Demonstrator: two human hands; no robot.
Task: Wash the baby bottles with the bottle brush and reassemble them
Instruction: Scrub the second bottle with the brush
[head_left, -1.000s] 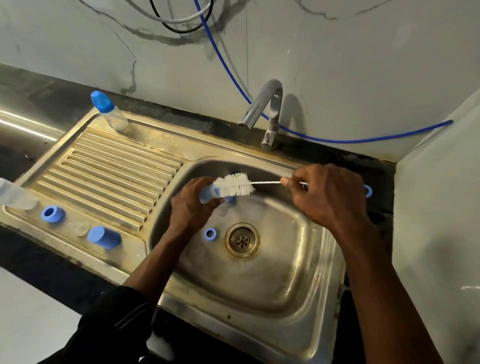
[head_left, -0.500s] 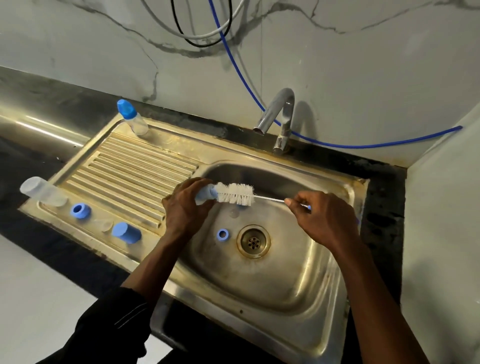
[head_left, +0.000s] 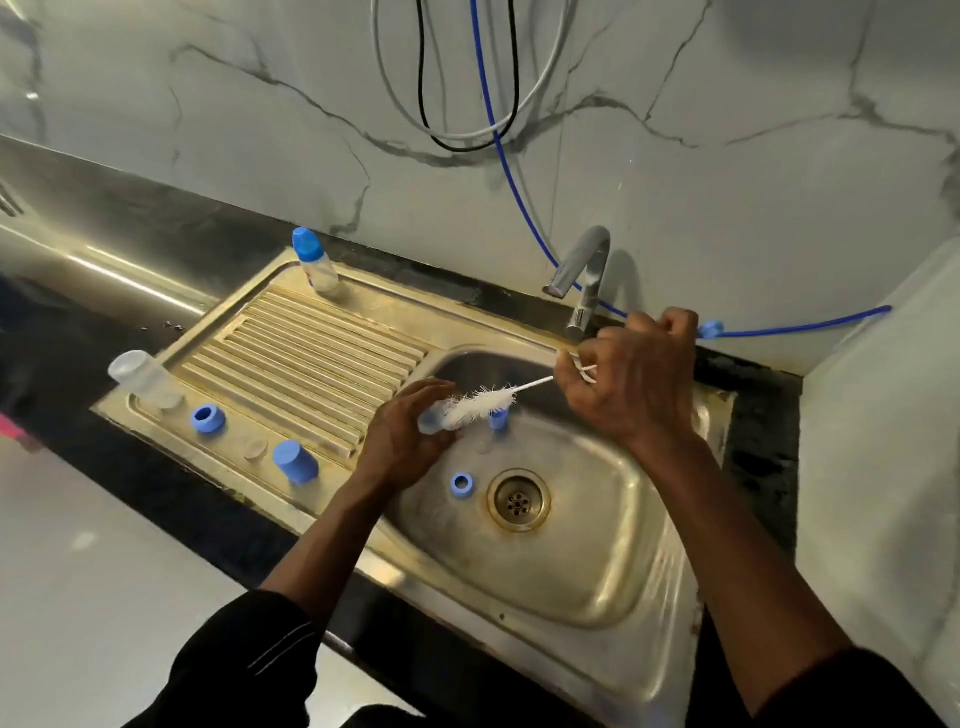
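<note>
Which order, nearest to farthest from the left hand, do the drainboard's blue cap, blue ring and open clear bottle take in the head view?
1. blue cap, just left of the left hand.
2. blue ring, farther left.
3. open clear bottle, farthest left.

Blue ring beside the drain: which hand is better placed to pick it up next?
Probably left. The left hand is closest to the blue ring, though it must first set down the small part it holds. The right hand is farther back, gripping the bottle brush.
</note>
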